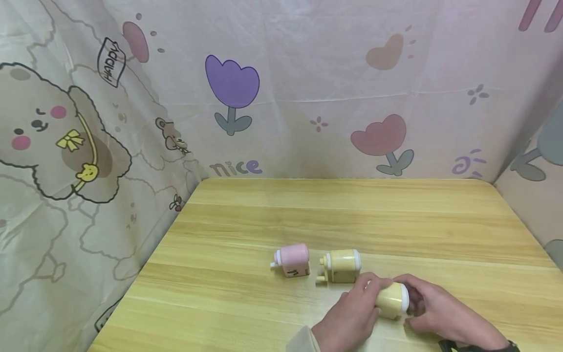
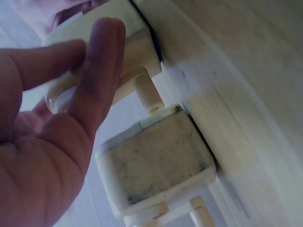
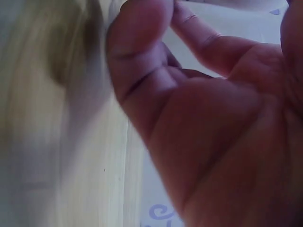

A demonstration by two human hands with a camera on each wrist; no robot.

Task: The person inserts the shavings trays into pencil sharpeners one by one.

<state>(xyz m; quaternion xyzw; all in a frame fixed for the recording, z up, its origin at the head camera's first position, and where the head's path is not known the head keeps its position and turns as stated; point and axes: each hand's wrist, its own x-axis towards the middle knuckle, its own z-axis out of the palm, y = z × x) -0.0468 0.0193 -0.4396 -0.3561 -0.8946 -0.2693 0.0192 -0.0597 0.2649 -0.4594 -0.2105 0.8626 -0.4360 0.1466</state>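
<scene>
My left hand [image 1: 352, 315] grips the crank end of a yellow hand-crank pencil sharpener [image 1: 389, 300], thumb and fingers along its sides. In the left wrist view this sharpener [image 2: 128, 40] has its crank knob jutting out beyond the fingers. My right hand [image 1: 440, 309] curls its fingers round the white-rimmed end of the same sharpener, the palm standing off from it. In the right wrist view, the bent fingers [image 3: 142, 56] hide what lies beyond them. Just behind the left hand stands a second yellow sharpener [image 1: 344, 266], its crank pointing left.
A pink crank sharpener [image 1: 295, 260] stands left of the second yellow one. All are on a wood-grain table [image 1: 211, 293]. A printed cloth [image 1: 303, 73] hangs along the table's back and sides.
</scene>
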